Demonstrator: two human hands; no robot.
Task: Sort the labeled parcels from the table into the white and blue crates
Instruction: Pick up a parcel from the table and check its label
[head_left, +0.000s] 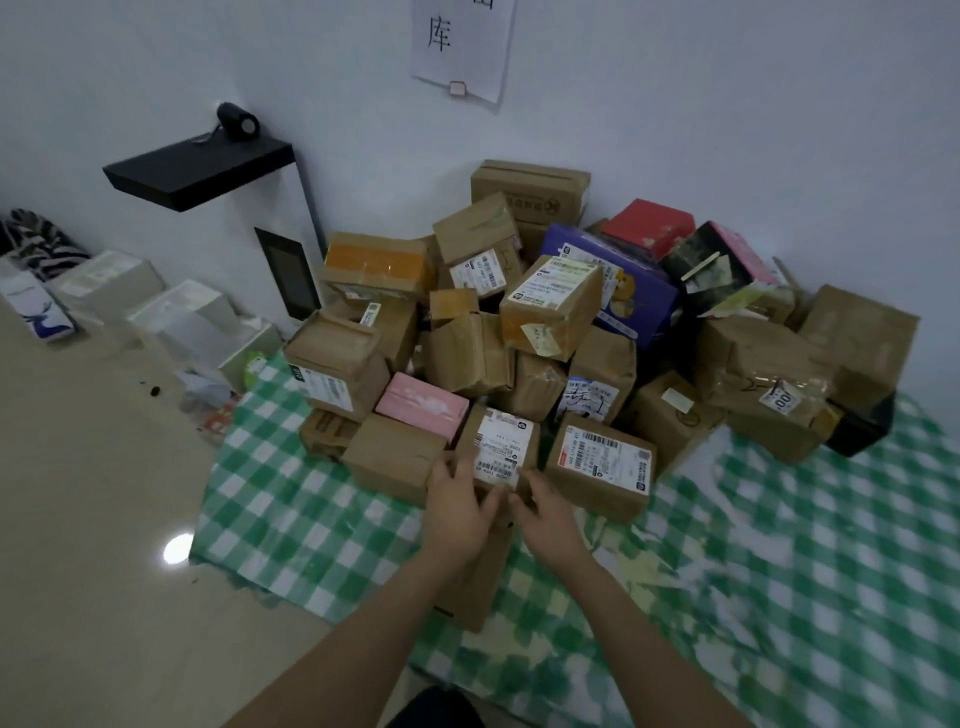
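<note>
Gripping a small brown parcel (501, 452) by its near edge, one hand at each side. At the near left corner, the left hand (457, 512), thumb laid up along the parcel's left side, fingers curled in under the edge. At the near right corner, the right hand (545, 514), fingers (524, 486) bent against the cardboard. On the parcel's top face, a white shipping label with barcodes, turned up toward the camera.

Parcel at the very front of the pile, low over the surface, between a plain brown box (395, 460) just to the left and a flat labelled box (602, 465) just to the right. Hard to tell whether lifted or resting.

Under the wrists, another brown carton (470, 592), lying on the green-and-white checked cloth (311, 525) spread over the surface. Just behind the held parcel, a pink box (422, 408).

Further back, heaped against the white wall (727, 104), many taped brown parcels, several with white labels, along with a purple box (613, 280) and a red box (649, 226).

Off to the left, past the cloth's edge, pale floor (104, 519) with a row of white boxes (182, 312) along the wall. Above those, a black shelf (202, 171) fixed to the wall, with a small black cylinder (236, 120) on top. High on the wall, a paper sheet (462, 47) with printed characters.
</note>
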